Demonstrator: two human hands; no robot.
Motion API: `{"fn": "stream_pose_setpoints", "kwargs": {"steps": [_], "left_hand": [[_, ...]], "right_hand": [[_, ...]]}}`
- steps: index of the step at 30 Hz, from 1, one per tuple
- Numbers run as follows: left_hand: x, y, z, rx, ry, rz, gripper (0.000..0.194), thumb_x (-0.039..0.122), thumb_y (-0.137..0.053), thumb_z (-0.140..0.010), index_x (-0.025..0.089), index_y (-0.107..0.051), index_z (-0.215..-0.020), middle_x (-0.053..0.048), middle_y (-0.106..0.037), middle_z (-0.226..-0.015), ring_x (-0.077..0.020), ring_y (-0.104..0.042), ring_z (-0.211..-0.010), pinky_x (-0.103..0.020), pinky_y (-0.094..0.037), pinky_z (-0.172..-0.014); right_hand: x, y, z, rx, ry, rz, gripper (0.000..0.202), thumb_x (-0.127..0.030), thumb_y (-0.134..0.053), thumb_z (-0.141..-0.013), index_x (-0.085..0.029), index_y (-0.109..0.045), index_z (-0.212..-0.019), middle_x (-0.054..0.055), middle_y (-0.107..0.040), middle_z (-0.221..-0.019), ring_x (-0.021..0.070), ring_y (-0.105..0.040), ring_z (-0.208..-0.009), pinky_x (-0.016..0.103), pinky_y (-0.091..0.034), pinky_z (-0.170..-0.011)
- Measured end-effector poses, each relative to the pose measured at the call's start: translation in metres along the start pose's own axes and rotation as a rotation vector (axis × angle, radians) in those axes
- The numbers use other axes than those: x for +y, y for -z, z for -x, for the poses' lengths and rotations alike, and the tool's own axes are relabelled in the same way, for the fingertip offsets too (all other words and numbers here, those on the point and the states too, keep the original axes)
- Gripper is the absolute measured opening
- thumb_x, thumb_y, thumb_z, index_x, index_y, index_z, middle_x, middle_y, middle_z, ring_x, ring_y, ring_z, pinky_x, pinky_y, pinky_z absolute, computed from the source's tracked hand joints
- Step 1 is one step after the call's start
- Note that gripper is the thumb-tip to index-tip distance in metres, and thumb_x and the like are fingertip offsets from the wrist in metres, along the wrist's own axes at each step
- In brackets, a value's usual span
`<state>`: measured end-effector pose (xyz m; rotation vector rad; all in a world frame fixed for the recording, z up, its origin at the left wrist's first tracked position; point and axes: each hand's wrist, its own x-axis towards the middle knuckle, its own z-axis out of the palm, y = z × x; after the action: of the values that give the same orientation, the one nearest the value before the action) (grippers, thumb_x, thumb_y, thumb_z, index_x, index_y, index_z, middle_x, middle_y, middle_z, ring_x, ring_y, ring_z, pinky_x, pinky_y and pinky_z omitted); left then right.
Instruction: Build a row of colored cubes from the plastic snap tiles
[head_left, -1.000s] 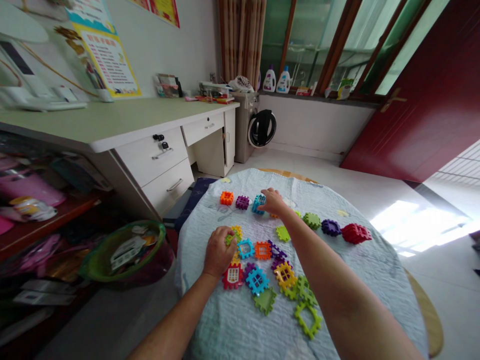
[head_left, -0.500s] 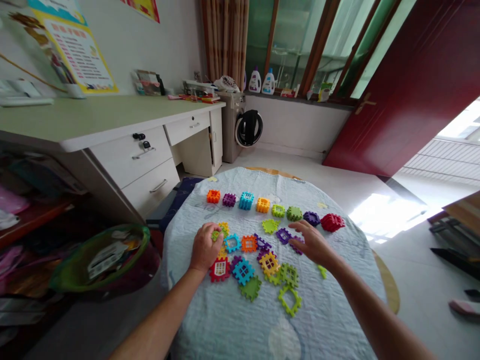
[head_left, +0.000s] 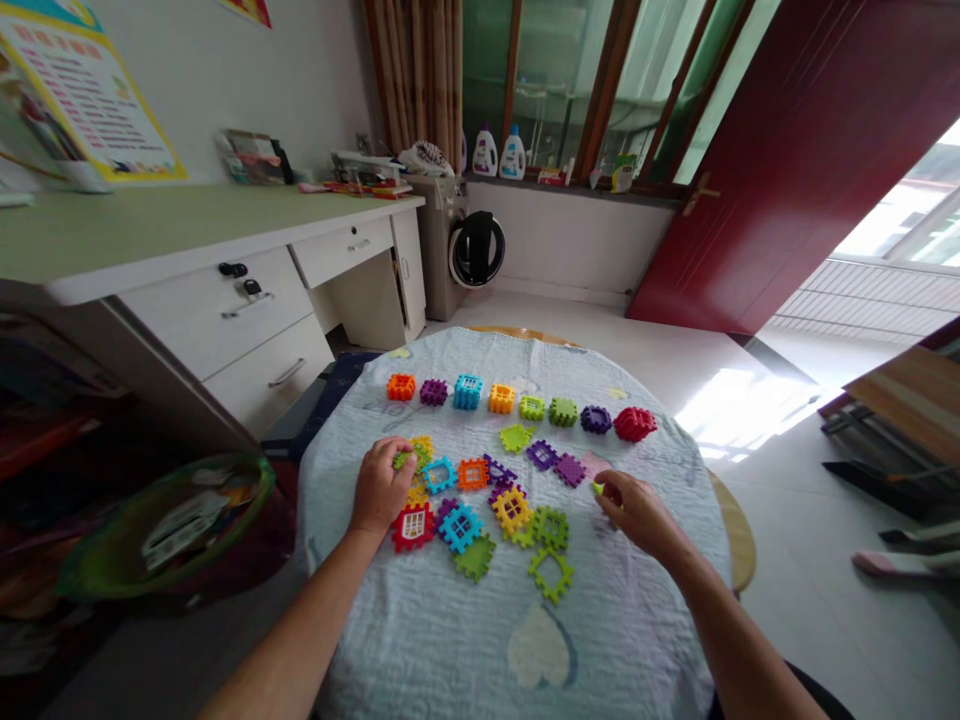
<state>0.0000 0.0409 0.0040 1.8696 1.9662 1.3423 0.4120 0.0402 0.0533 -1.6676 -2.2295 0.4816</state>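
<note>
My left hand (head_left: 381, 485) is at the left of the loose pieces, its fingers closed on a yellow-green piece (head_left: 405, 459) beside a yellow one. My right hand (head_left: 634, 505) pinches a small lime-green piece (head_left: 598, 488), mostly hidden by its fingers, right of a purple piece (head_left: 570, 469). Between the hands lie loose toothed plastic pieces, among them a blue frame (head_left: 439, 475), an orange one (head_left: 473, 474), a yellow one (head_left: 512, 509) and a red one (head_left: 413, 527). Behind them runs a row of stacks, from orange (head_left: 401, 387) to red (head_left: 635, 424).
A pale blue cloth (head_left: 450, 650) covers the round table. A green basket (head_left: 172, 580) stands on the floor at the left, below a long desk (head_left: 187, 225). A wooden stool (head_left: 731, 530) shows beyond the right edge.
My right hand has moved down from beside the purple pieces to the lime-green piece and closed on it. My left hand stays by the yellow-green piece. The camera view has shifted.
</note>
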Motion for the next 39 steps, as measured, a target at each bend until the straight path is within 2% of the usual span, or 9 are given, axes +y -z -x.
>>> {"fn": "stream_pose_setpoints", "kwargs": {"steps": [9, 17, 22, 25, 29, 34, 36, 39], "left_hand": [[0.003, 0.002, -0.002, -0.011, 0.065, 0.047, 0.031, 0.047, -0.042, -0.088, 0.021, -0.059, -0.088, -0.008, -0.064, -0.096, -0.0237, -0.06, -0.097, -0.039, -0.046, -0.094], [0.009, 0.006, 0.002, -0.006, 0.145, 0.139, 0.039, 0.051, -0.035, -0.093, 0.021, -0.06, -0.091, -0.007, -0.065, -0.097, -0.0215, -0.062, -0.095, -0.034, -0.049, -0.089], [0.009, 0.008, 0.003, 0.012, 0.223, 0.231, 0.042, 0.051, -0.033, -0.093, 0.02, -0.06, -0.094, -0.005, -0.066, -0.09, -0.0189, -0.063, -0.078, -0.033, -0.052, -0.078], [0.012, 0.01, 0.003, 0.002, 0.251, 0.24, 0.041, 0.051, -0.033, -0.093, 0.02, -0.061, -0.094, -0.001, -0.063, -0.072, -0.0178, -0.062, -0.068, -0.031, -0.051, -0.071], [0.013, 0.011, 0.004, -0.024, 0.306, 0.295, 0.039, 0.051, -0.037, -0.091, 0.02, -0.06, -0.097, 0.001, -0.062, -0.062, -0.0184, -0.064, -0.065, -0.031, -0.051, -0.069], [0.01, 0.008, 0.006, -0.132, 0.312, 0.398, 0.033, 0.047, -0.044, -0.088, 0.02, -0.058, -0.102, -0.003, -0.07, -0.079, -0.0208, -0.069, -0.081, -0.034, -0.054, -0.077], [0.009, 0.006, 0.007, -0.156, 0.25, 0.353, 0.03, 0.043, -0.049, -0.085, 0.02, -0.057, -0.103, -0.004, -0.07, -0.087, -0.0205, -0.068, -0.084, -0.035, -0.054, -0.08], [0.009, 0.003, 0.007, -0.155, 0.097, 0.236, 0.027, 0.034, -0.056, -0.079, 0.021, -0.058, -0.103, -0.006, -0.066, -0.101, -0.0191, -0.066, -0.088, -0.035, -0.054, -0.083]], "right_hand": [[0.014, 0.009, 0.0, 0.041, -0.037, 0.012, 0.025, -0.028, -0.051, -0.075, -0.019, -0.066, -0.093, 0.003, -0.067, -0.074, 0.016, -0.059, -0.064, 0.028, -0.043, -0.064], [0.002, 0.001, -0.004, -0.005, 0.008, 0.028, 0.023, -0.029, -0.049, -0.08, -0.018, -0.065, -0.091, 0.004, -0.064, -0.075, 0.0161, -0.058, -0.066, 0.029, -0.042, -0.065], [-0.004, -0.004, -0.007, -0.002, 0.045, -0.005, 0.02, -0.025, -0.049, -0.08, -0.018, -0.064, -0.091, 0.003, -0.063, -0.076, 0.0163, -0.057, -0.067, 0.03, -0.042, -0.066], [-0.017, -0.014, -0.007, -0.002, 0.126, -0.068, 0.018, -0.023, -0.05, -0.082, -0.018, -0.063, -0.094, 0.004, -0.063, -0.081, 0.0173, -0.058, -0.071, 0.031, -0.045, -0.068], [-0.048, -0.027, -0.004, -0.002, 0.269, -0.115, 0.023, -0.028, -0.056, -0.085, -0.019, -0.062, -0.105, 0.009, -0.064, -0.102, 0.0227, -0.059, -0.095, 0.038, -0.047, -0.084], [-0.08, -0.039, -0.001, -0.037, 0.401, -0.101, 0.046, -0.035, -0.061, -0.086, -0.021, -0.053, -0.13, 0.011, -0.056, -0.13, 0.0267, -0.049, -0.115, 0.045, -0.041, -0.1], [-0.086, -0.043, -0.001, -0.07, 0.421, -0.091, 0.043, -0.034, -0.06, -0.087, -0.024, -0.055, -0.128, 0.01, -0.057, -0.129, 0.0266, -0.049, -0.114, 0.046, -0.042, -0.099], [-0.089, -0.046, -0.001, -0.082, 0.42, -0.111, 0.029, -0.023, -0.054, -0.089, -0.024, -0.062, -0.117, 0.009, -0.062, -0.116, 0.0234, -0.053, -0.105, 0.041, -0.044, -0.094]]}}
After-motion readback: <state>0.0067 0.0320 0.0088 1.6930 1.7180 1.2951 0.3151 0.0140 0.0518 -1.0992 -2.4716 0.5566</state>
